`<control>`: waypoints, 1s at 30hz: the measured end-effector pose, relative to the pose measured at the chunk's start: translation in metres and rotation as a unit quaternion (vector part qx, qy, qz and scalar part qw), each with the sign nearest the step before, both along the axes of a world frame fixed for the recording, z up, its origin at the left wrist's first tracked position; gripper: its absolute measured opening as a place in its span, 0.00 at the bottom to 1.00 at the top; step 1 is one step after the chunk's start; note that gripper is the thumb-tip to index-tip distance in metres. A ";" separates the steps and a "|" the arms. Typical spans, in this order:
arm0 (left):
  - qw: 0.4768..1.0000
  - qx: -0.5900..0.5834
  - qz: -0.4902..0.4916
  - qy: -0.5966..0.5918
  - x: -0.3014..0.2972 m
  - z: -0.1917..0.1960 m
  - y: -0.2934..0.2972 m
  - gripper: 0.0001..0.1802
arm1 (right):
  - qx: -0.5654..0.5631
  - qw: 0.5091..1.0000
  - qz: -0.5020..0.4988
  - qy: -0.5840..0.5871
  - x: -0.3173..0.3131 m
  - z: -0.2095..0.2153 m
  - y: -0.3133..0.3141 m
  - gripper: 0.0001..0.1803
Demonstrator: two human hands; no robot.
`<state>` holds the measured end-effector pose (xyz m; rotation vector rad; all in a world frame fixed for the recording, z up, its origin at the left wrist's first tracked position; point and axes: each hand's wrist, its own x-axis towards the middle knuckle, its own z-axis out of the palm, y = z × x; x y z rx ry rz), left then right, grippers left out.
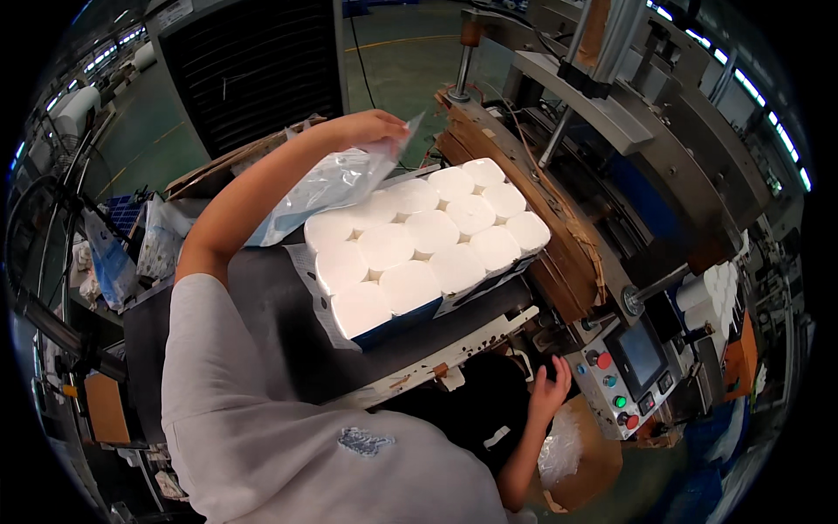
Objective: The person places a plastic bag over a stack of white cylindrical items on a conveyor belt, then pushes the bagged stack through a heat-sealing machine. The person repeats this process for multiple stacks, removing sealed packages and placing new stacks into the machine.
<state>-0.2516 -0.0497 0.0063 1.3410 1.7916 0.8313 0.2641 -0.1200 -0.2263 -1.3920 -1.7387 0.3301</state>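
Observation:
With my left arm stretched across the table, my left hand (pixel 377 127) pinches the upper corner of a clear plastic bag (pixel 336 179). The bag hangs behind a block of white paper rolls (pixel 432 231), which stand packed in rows with their top ends uncovered. A dark blue printed wrapper (pixel 401 326) shows along the block's near side. My right hand (pixel 550 389) is at the lower right, beside the control panel. Its fingers are apart and slightly bent, with nothing in them.
The rolls rest on a dark work surface (pixel 288 323) with a pale metal front edge. Right of them stand a worn wooden board (pixel 559 253) and a metal press machine. A control panel (pixel 624 375) has coloured buttons and a screen. A cardboard box (pixel 594 454) holds clear plastic scraps.

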 end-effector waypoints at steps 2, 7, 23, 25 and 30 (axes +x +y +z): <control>0.993 -0.028 -0.114 0.008 0.073 0.006 0.014 0.30 | -0.032 0.985 0.075 0.153 -0.039 0.053 0.008 0.16; 0.956 -0.026 -0.288 0.047 0.207 -0.028 0.034 0.32 | 0.012 0.979 0.182 0.085 -0.127 0.164 0.013 0.43; 0.825 0.144 -0.355 0.416 0.114 -0.046 -0.083 0.35 | -0.249 0.790 0.145 0.541 -0.041 0.036 0.039 0.06; 0.834 0.127 -0.361 0.398 0.116 -0.041 -0.088 0.36 | -0.234 0.827 0.123 0.497 -0.041 0.027 0.038 0.08; 0.821 0.146 -0.392 0.388 0.117 -0.045 -0.066 0.36 | -0.206 0.893 0.111 0.386 -0.044 0.035 0.031 0.19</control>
